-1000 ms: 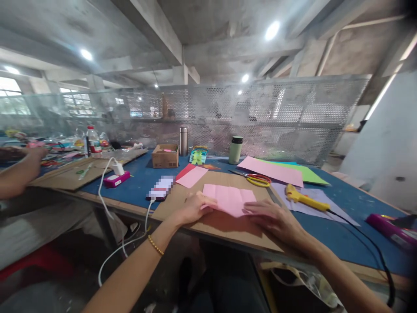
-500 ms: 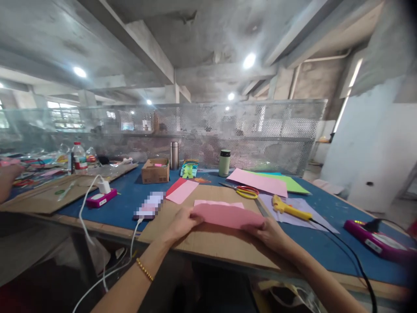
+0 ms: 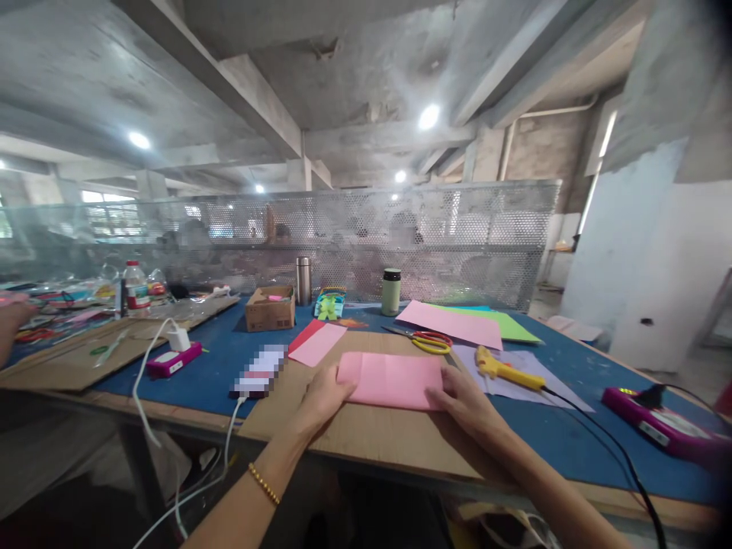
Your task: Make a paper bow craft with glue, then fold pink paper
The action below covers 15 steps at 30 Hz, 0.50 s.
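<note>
A folded pink paper (image 3: 393, 381) is held flat just above or on the brown cardboard (image 3: 377, 438). My left hand (image 3: 327, 393) pinches its left end, and my right hand (image 3: 462, 393) grips the right end. Scissors (image 3: 428, 341) with red and yellow handles lie behind the paper. A smaller pink sheet (image 3: 318, 345) on a red one is at the back left of the cardboard. To the right, a yellow glue gun (image 3: 508, 371) rests on a lilac sheet (image 3: 549, 381).
Left of the cardboard are a phone (image 3: 260, 371) with a cable and a purple power strip (image 3: 174, 360). Behind stand a small box (image 3: 270, 309), a steel flask (image 3: 303, 280) and a green bottle (image 3: 391, 293). Another person's hand (image 3: 12, 316) shows at far left.
The pink paper has tipped from a bent, raised position to a flatter one, showing a crease. Both my hands still hold its ends. The view has shifted slightly.
</note>
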Tool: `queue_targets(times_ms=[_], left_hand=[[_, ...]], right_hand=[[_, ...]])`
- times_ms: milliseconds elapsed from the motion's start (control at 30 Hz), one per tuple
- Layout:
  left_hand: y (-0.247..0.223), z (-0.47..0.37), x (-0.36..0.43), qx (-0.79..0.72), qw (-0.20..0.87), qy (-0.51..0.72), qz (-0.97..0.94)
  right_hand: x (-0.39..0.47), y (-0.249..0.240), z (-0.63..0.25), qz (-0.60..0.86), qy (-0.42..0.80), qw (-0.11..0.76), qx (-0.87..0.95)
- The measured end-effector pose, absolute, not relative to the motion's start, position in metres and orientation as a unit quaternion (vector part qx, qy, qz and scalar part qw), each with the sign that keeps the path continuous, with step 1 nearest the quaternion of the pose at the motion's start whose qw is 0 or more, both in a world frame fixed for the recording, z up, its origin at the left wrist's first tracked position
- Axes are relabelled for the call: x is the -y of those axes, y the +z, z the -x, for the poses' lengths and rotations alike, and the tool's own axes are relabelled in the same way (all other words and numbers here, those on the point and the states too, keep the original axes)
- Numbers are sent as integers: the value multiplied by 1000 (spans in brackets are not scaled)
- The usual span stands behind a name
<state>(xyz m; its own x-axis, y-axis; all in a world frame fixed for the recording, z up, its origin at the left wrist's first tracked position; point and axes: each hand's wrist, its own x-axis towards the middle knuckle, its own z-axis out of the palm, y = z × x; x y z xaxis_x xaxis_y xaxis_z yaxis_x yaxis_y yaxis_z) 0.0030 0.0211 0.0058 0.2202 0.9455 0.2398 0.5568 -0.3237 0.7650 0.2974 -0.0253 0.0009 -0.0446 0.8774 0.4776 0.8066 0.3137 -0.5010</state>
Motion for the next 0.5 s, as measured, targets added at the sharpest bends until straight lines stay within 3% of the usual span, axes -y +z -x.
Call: queue_targets(times_ms=[500], left_hand=[[0, -10, -27, -565, 208, 394, -695]], right_hand=[[38, 5, -270, 676, -71, 307, 666]])
